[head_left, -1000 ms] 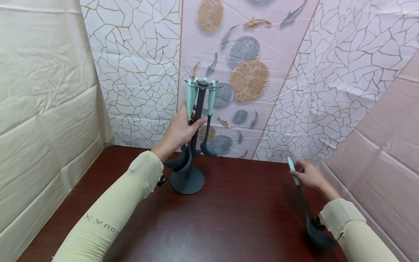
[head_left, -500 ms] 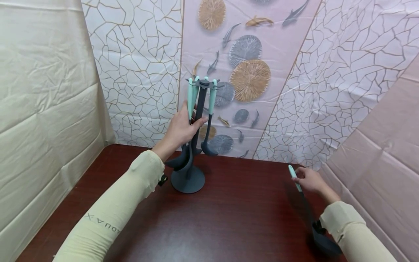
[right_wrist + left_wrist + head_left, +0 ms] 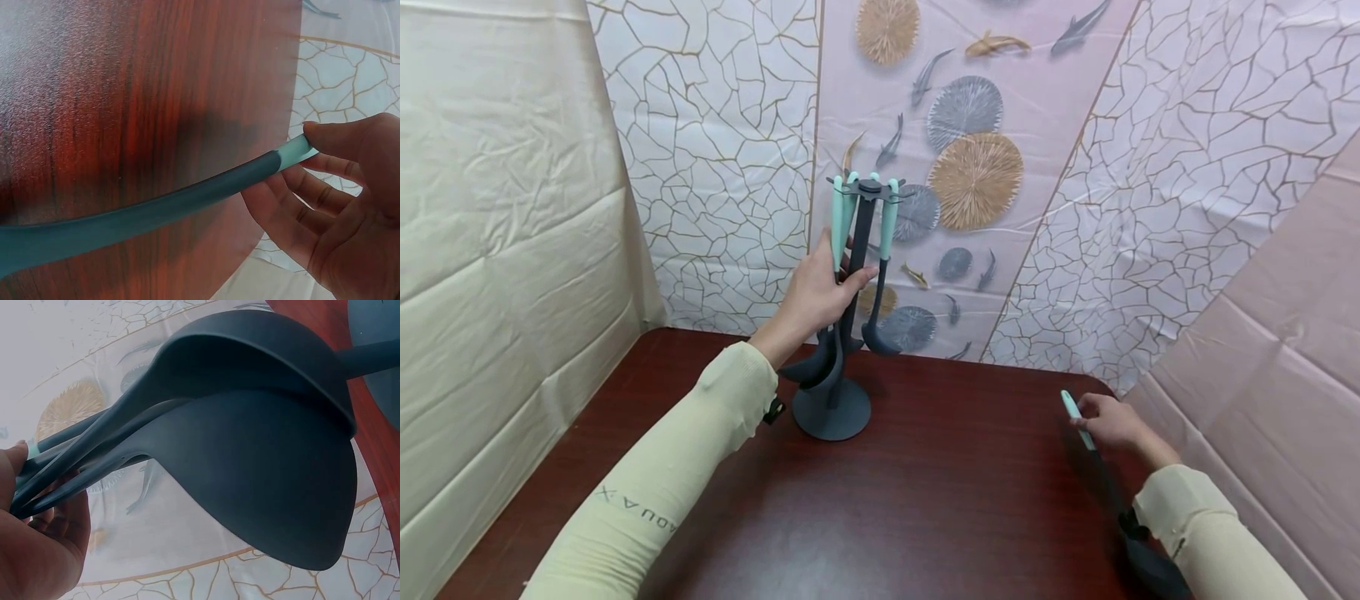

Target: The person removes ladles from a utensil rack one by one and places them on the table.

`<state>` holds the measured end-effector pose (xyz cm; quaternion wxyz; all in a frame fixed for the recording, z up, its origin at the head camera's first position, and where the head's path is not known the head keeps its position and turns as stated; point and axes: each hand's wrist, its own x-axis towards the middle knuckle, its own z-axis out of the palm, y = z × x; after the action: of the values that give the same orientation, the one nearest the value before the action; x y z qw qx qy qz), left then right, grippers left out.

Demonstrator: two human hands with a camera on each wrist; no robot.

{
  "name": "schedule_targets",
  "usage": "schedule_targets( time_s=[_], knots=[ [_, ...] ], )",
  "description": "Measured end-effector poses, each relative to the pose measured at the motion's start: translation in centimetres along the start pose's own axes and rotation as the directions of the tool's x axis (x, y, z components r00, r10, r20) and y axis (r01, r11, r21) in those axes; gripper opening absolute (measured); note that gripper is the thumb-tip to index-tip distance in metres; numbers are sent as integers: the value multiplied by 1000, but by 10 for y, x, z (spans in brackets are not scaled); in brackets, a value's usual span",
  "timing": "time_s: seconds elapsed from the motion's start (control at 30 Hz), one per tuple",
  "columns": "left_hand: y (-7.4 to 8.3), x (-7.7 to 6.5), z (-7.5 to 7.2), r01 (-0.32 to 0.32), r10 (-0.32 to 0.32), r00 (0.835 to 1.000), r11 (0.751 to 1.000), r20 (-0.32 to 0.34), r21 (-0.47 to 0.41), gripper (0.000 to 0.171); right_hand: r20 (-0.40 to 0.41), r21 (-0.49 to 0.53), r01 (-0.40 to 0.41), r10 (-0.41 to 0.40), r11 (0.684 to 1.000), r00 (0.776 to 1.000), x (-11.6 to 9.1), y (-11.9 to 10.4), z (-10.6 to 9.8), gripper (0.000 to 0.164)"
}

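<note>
A dark grey utensil stand (image 3: 859, 237) with a round base (image 3: 831, 423) stands upright on the table, left of middle. Several mint-handled utensils hang from its top. My left hand (image 3: 812, 287) grips its post and nearby handles, thumb across the front. In the left wrist view, a deep-bowled ladle (image 3: 250, 344) overlaps a broad, flat-looking utensil head (image 3: 262, 475) beside the left hand (image 3: 47, 544). At the far right, my right hand (image 3: 1116, 423) pinches the mint handle of another ladle (image 3: 1072, 408). Its head end is low, partly hidden by my wrist; table contact is unclear.
The dark red wooden table (image 3: 925, 483) lies under everything. Patterned cloth (image 3: 715, 167) hangs behind it, with a cream cloth (image 3: 512, 250) on the left and a pinkish one (image 3: 1285, 333) on the right, close to my right hand.
The right hand has lowered the ladle's handle end, and its head has shifted right and toward me. My left hand keeps its grip on the stand.
</note>
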<state>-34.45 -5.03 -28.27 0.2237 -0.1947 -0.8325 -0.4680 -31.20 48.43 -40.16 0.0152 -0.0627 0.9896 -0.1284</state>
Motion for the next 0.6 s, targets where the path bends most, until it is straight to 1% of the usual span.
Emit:
schedule_targets(
  time_s=[0.17, 0.33, 0.47, 0.6],
  knots=[
    [0, -1, 0, -2, 2, 1000, 1000, 0, -1, 51, 12, -7, 3, -3, 1000, 1000, 2, 1, 4, 17],
    [0, -1, 0, 2, -2, 1000, 1000, -3, 5, 51, 13, -21, -12, 12, 1000, 1000, 2, 2, 8, 18],
    [0, -1, 0, 8, -8, 1000, 1000, -3, 12, 52, 21, -18, -20, 21, 1000, 1000, 2, 2, 11, 16],
    [0, -1, 1, 5, -5, 1000, 1000, -7, 7, 51, -1, -22, -22, 22, 1000, 1000, 3, 4, 15, 14]
  ],
)
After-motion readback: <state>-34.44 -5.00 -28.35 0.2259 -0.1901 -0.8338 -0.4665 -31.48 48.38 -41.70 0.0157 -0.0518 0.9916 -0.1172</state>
